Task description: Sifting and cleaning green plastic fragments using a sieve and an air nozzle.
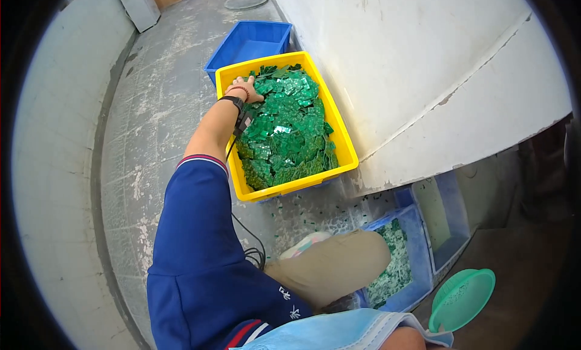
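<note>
My left hand (246,91) lies with its fingers spread on a heap of small flat green pieces (284,126), which look like thin shiny chips or board scraps. It rests near the far left corner of the yellow bin (346,138) that holds them. A beaded bracelet and a dark band with a small device and a black cable (257,253) are on that wrist. My right hand does not show; only a bit of bare skin appears at the lower edge. Near there, a green plastic sieve or basket (465,298) stands tilted; what supports it is hidden.
Beyond the yellow bin sits a blue bin (257,38). Beside my knee (339,262) a blue tub (417,253) holds paler green scraps, with another blue tub (448,211) next to it. A white curved wall (436,65) bounds the right. Loose green bits dot the floor.
</note>
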`<state>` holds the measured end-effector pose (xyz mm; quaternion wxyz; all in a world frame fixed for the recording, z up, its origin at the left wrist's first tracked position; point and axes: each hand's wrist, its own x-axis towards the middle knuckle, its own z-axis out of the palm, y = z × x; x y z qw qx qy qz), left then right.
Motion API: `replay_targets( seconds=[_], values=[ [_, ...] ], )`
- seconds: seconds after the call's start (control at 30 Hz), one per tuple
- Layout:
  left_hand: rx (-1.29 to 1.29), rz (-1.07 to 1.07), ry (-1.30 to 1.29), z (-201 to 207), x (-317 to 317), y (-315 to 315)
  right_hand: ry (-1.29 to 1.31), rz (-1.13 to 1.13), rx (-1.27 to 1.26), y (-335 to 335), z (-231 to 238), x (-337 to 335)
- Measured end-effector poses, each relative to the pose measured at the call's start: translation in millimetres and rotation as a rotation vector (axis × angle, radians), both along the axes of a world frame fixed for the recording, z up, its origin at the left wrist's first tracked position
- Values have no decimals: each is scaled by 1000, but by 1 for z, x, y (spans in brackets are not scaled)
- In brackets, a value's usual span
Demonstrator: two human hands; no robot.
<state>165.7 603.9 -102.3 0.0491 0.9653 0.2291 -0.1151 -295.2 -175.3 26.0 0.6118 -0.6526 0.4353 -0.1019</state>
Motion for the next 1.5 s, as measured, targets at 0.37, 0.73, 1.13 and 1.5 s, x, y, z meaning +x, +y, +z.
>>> replay_targets(
  seconds=[0.37,0.73,1.13,1.5],
  values=[
    [-83,-269,-77,13,48,-21,-49,-22,21,-4,-9,-12],
    [-86,-395,109,-2,66,-120,-102,-253,129,17,-16,-29],
    [69,-665,-99,-19,-53,-175,-373,-53,217,-7,-53,2],
    [-160,-665,-60,-30,-85,-232,-367,-129,162,12,-45,22]
  ],
)
